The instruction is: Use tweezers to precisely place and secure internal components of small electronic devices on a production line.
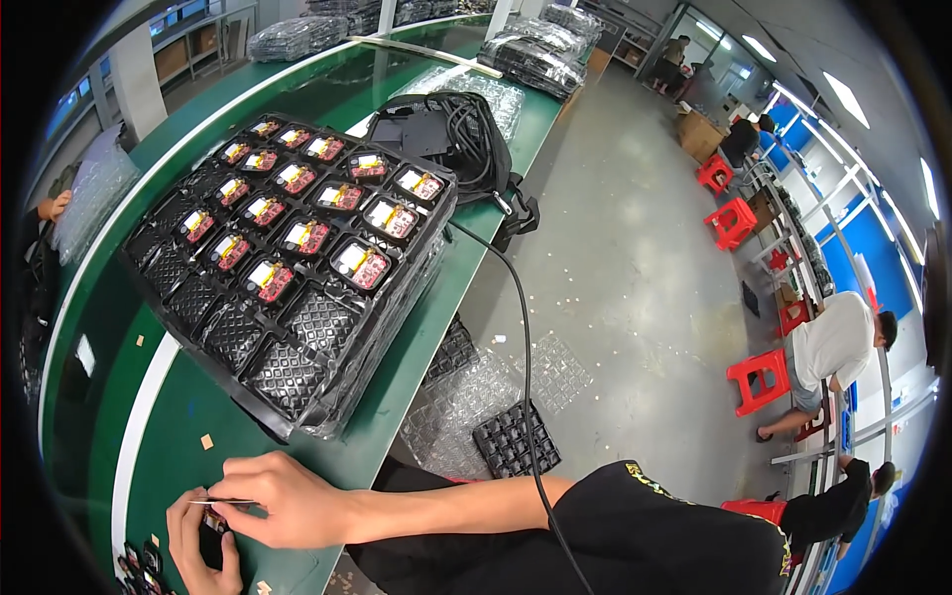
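Observation:
At the lower left, my left hand curls its fingers around a small black case with a bit of red circuit board showing. My right hand pinches thin metal tweezers, which lie across the top of that case. Whether the tips touch anything inside cannot be made out. Beyond my hands sits a stack of black moulded trays. Its top tray carries many black cases with red boards and yellow-and-white parts, while the compartments nearest me hold none.
More small black cases lie at the lower left edge of the green bench. A black bag with cables stands behind the trays. One black cable hangs over the aisle. Trays and plastic lie on the floor; people sit along the right.

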Demonstrator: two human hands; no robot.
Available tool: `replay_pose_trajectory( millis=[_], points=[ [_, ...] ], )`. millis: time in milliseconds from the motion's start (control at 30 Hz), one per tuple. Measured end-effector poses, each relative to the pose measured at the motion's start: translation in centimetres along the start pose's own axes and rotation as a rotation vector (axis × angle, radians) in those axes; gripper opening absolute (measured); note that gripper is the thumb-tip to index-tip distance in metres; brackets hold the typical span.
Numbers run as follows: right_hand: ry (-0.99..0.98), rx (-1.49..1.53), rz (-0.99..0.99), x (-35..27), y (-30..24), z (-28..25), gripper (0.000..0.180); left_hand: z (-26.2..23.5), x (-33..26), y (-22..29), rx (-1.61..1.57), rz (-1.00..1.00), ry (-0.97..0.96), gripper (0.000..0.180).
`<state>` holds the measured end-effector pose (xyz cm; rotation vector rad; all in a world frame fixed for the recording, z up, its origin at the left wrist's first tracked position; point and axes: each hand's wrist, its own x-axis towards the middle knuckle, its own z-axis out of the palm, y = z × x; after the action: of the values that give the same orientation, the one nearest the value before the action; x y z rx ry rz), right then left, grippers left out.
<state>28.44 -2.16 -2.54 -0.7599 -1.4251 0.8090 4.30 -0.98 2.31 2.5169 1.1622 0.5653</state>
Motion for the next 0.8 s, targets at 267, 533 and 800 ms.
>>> replay_pose_trajectory(
  millis=[267, 533, 800],
  points=[
    [-0.030, -0.022, 0.032, -0.1, 0.3, -0.2, 0.014, 0.1, -0.1, -1.5, 0.092, -0.083, 0.033, 0.041],
    [-0.117, 0.122, 0.125, 0.2, -0.2, 0.4, 0.007, 0.1, -2.3, -0.4, -0.182, -0.113, -0.034, 0.042],
    [-0.265, -0.136, 0.277, 0.3, -0.8, -4.5, 0.011, 1.7, -0.6, -0.7, -0.229, -0.003, 0.003, 0.061]
  ],
)
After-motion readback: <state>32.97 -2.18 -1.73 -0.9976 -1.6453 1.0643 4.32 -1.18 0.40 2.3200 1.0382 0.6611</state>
